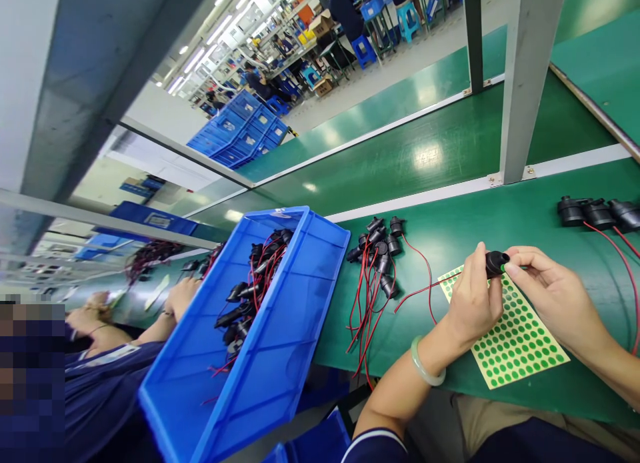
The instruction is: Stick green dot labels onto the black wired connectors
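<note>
My left hand (474,299), with a pale bangle on its wrist, grips a small black plastic part (495,263) with a red wire. The wire trails left over the green bench. The fingertips of my right hand (557,299) are pinched together at the part's right end, on a small green round sticker (503,267) that touches the part. Beneath both hands lies a pale sheet of green round stickers (525,346). To the left is a pile of similar black parts (383,249) with red wires.
A blue crate (280,329) of wired black parts stands at the left, tilted in view. More black parts (597,213) lie at the right edge. A metal post (530,83) rises behind my hands. A co-worker's arms (165,316) are beyond the crate.
</note>
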A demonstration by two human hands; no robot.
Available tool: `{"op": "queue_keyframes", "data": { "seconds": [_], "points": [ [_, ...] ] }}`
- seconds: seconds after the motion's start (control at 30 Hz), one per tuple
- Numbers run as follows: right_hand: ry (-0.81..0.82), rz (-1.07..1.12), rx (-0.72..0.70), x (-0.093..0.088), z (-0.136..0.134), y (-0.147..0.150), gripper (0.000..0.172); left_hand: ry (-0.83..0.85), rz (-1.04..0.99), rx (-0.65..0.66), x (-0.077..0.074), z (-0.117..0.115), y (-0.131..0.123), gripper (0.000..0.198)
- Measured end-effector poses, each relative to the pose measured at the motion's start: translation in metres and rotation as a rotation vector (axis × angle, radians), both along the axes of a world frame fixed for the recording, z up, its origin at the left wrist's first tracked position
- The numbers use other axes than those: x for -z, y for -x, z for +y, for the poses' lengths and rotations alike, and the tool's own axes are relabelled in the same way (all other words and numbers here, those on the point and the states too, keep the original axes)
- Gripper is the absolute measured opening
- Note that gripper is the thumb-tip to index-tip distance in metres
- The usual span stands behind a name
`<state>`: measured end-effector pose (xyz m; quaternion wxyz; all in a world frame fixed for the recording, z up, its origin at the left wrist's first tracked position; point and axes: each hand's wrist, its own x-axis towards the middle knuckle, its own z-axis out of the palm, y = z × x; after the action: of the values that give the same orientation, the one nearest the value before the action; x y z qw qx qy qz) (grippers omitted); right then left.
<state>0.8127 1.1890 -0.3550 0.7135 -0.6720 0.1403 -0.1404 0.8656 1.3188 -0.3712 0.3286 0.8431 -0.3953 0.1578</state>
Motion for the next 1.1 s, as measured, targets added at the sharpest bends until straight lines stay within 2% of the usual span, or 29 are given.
{"op": "queue_keyframes", "data": {
  "seconds": [0.13, 0.3, 0.57, 0.73, 0.8, 0.9, 0.97, 1.0, 1.1],
  "points": [
    [-0.053, 0.005, -0.024, 0.001, -0.003, -0.004, 0.029, 0.014, 0.011, 0.022, 0.0, 0.003, -0.001, 0.064],
    [-0.205, 0.062, -0.17, -0.001, -0.017, -0.011, 0.046, 0.021, 0.007, 0.062, 0.001, 0.004, -0.003, 0.064],
    [-0.244, 0.038, -0.392, -0.009, -0.03, -0.012, 0.038, 0.061, -0.018, 0.106, 0.001, 0.004, -0.001, 0.069],
    [-0.27, -0.005, -0.421, -0.007, -0.032, -0.012, 0.034, 0.161, 0.151, 0.115, -0.002, 0.006, -0.001, 0.061],
    [-0.151, -0.104, -0.339, -0.006, -0.029, -0.009, 0.025, 0.2, 0.231, 0.078, -0.004, 0.007, -0.001, 0.057],
    [0.299, -0.315, -0.138, -0.007, -0.024, -0.002, 0.009, 0.227, 0.287, 0.045, -0.006, 0.008, 0.001, 0.053],
    [0.602, -0.444, -0.067, -0.007, -0.021, 0.001, 0.018, 0.234, 0.277, 0.047, -0.007, 0.008, 0.002, 0.052],
    [0.698, -0.494, -0.063, -0.007, -0.021, 0.002, 0.023, 0.236, 0.262, 0.05, -0.008, 0.008, 0.002, 0.053],
    [0.791, -0.572, -0.065, -0.002, -0.02, 0.002, 0.032, 0.234, 0.194, 0.049, -0.007, 0.007, 0.001, 0.053]
  ]
}}
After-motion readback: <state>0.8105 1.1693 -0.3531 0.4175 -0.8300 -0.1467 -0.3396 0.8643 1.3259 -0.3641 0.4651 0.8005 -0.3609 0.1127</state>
